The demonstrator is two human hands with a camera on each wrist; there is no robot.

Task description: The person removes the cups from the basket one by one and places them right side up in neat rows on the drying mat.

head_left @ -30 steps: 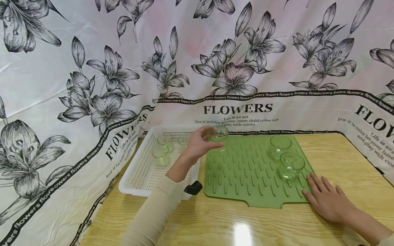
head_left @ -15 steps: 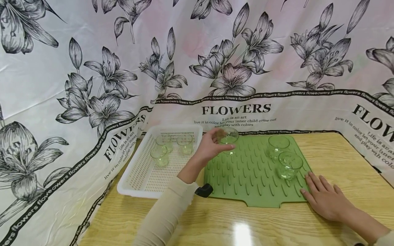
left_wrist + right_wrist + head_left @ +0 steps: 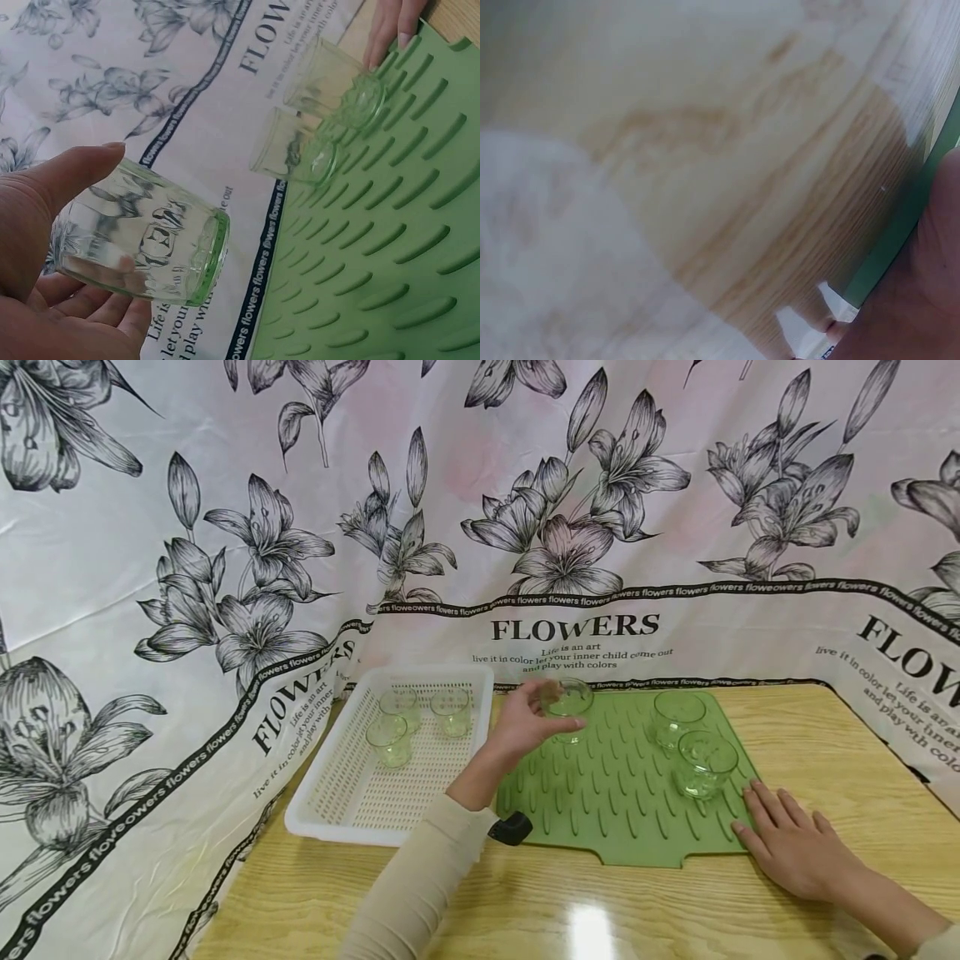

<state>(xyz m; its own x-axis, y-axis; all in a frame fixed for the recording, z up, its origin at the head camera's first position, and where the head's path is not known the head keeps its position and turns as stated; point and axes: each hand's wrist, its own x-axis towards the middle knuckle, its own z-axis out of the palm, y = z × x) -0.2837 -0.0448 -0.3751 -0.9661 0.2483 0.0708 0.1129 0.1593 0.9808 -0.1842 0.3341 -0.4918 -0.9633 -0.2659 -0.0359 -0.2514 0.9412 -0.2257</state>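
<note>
My left hand (image 3: 517,722) grips a clear, green-tinted drinking glass (image 3: 573,710) over the back left part of the green ridged drying mat (image 3: 622,793). In the left wrist view the thumb lies on one side of this glass (image 3: 150,240) and the fingers curl round the other. Its thick green base points toward the mat. Two similar glasses stand on the mat's right side, one glass (image 3: 678,718) behind the other glass (image 3: 707,766). My right hand (image 3: 802,852) lies flat on the table, fingertips at the mat's right edge.
Left of the mat, a white perforated basket (image 3: 330,833) holds three more glasses, including a right-hand one (image 3: 450,714). Both stand on a wooden table (image 3: 525,902). A floral curtain (image 3: 420,635) hangs behind and along the sides.
My left hand has carried the glass rightward from beside the basket, and slightly lower, over the mat. The right hand still rests in the same place.
</note>
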